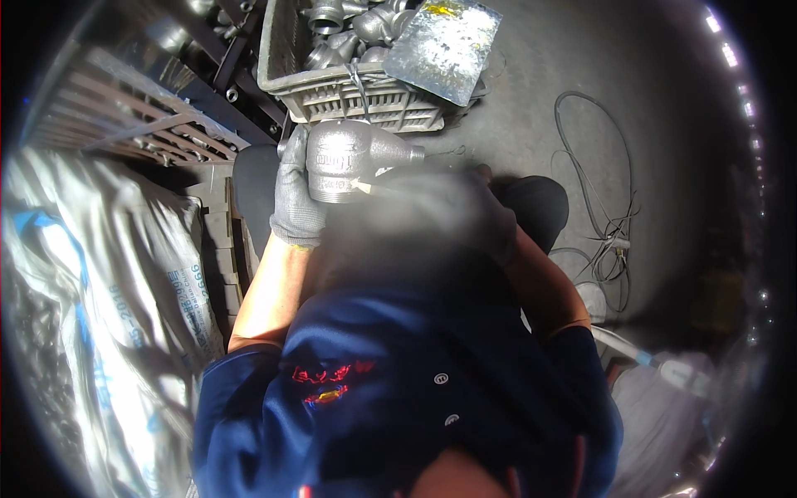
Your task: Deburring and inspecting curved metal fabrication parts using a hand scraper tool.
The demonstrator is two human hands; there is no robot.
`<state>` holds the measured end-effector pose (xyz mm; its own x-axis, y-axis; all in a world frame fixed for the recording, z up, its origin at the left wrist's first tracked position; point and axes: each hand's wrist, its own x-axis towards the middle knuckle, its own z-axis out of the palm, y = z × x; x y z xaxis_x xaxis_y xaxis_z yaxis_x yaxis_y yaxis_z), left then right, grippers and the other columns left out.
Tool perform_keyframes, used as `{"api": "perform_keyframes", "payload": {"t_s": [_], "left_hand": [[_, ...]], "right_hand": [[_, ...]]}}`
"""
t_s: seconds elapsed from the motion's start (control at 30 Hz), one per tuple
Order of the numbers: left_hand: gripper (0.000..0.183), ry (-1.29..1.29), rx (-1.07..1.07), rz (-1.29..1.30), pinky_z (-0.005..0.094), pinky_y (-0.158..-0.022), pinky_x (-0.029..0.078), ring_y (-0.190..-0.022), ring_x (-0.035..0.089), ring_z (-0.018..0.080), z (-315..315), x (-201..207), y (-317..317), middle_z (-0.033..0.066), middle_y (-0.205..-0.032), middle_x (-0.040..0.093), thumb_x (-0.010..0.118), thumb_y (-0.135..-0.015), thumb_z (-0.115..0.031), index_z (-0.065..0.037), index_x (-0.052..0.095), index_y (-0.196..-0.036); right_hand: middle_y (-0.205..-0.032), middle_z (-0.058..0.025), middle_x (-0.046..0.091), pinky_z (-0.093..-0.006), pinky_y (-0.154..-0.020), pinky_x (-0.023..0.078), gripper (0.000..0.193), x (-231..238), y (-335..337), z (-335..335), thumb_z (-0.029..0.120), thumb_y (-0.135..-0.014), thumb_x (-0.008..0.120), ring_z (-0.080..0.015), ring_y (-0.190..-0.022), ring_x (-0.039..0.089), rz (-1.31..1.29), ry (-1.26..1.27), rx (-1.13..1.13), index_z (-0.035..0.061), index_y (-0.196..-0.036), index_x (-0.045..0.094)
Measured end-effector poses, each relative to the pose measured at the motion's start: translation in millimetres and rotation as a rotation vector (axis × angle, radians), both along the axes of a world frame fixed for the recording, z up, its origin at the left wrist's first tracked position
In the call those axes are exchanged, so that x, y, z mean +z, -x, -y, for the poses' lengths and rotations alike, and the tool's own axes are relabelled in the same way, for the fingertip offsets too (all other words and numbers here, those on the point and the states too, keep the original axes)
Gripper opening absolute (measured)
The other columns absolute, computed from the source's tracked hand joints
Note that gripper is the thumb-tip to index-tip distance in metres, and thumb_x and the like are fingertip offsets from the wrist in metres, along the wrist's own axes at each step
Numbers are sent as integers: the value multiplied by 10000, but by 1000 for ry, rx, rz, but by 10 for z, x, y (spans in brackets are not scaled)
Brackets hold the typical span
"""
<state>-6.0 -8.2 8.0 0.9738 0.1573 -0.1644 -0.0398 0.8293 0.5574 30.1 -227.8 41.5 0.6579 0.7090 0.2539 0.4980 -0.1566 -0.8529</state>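
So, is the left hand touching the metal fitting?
Touching: the head view shows the gloved left hand against the metal fitting's left side, no gap visible.

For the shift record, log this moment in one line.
left hand: holding metal fitting | right hand: blurred, grip unclear | crate: fittings inside

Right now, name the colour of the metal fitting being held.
The metal fitting is silvery grey; best in head view.
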Motion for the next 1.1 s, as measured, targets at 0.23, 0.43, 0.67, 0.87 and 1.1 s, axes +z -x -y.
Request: {"api": "perform_keyframes", "payload": {"t_s": [0.23, 0.43, 0.67, 0.87, 1.1], "left_hand": [[286, 5, -25, 52, 312, -884, 481, -992, 576, 139, 27, 0, -16, 40, -1074, 590, 453, -946, -295, -92, 514, -1138], [279, 19, 47, -103, 298, -825, 506, -920, 593, 134, 89, 80, -57, 34, -1002, 600, 448, -944, -292, -78, 536, -1101], [254, -7, 41, -104, 299, -810, 507, -918, 591, 132, 86, 78, -29, 30, -991, 601, 469, -934, -296, -91, 541, -1065], [280, 27, 31, -136, 308, -815, 508, -925, 598, 143, 61, 17, -50, 39, -995, 611, 461, -933, -312, -84, 551, -1068], [342, 321, -98, -182, 361, -844, 505, -943, 610, 220, 58, -14, -85, 92, -1024, 634, 448, -926, -326, -48, 582, -1075]], "right_hand": [[-817, -141, 652, -284, -624, 480, 297, -121, 3, 61, 34, -798, 563, -173, -698, 628, -97, -34, 11, 38, -1088, 627], [-748, -61, 617, -319, -594, 487, 344, 57, 151, -10, 84, -760, 588, -213, -665, 595, 305, 128, -245, 133, -1097, 636], [-853, -99, 607, -333, -652, 493, 336, 189, 198, -25, 75, -759, 569, -234, -752, 609, 422, 253, -194, 80, -1091, 620], [-1027, -179, 625, -343, -778, 506, 318, 185, 215, -24, 41, -763, 548, -294, -904, 625, 359, 250, -121, -34, -1068, 599], [-782, -77, 623, -336, -617, 495, 269, 26, 235, -49, 92, -799, 580, -237, -680, 608, 344, 43, -149, 130, -1054, 654]]}}
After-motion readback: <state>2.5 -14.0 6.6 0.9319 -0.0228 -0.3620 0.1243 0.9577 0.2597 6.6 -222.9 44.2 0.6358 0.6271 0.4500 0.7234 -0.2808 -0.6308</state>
